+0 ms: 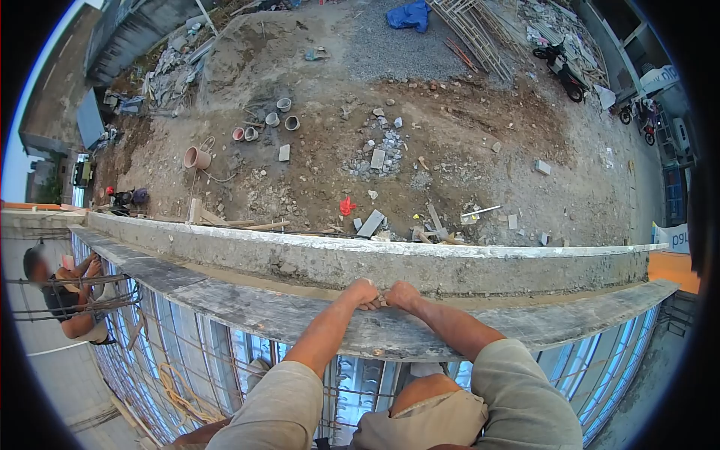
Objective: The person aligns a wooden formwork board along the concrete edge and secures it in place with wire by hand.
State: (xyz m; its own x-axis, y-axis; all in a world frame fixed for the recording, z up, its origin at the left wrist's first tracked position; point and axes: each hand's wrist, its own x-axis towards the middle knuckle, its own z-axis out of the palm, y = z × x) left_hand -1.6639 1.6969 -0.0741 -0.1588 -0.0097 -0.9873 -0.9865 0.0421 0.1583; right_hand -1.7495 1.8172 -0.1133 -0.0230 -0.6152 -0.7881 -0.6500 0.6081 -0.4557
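My left hand [364, 293] and my right hand [401, 295] are close together at the inner edge of a grey concrete ledge [225, 259]. Both have their fingers curled, and something small, too small to name, shows between them. Beneath my forearms runs a long, dark, worn board [247, 309] beside the ledge. A narrow sandy strip lies between board and ledge, right where my hands touch.
Rebar and ribbed metal decking [225, 352] lie below the board, with a yellow rope [180, 390] on them. Another person [64, 292] crouches at the far left near rebar. Beyond the ledge, far below, are buckets [292, 123], rubble and motorbikes [564, 73].
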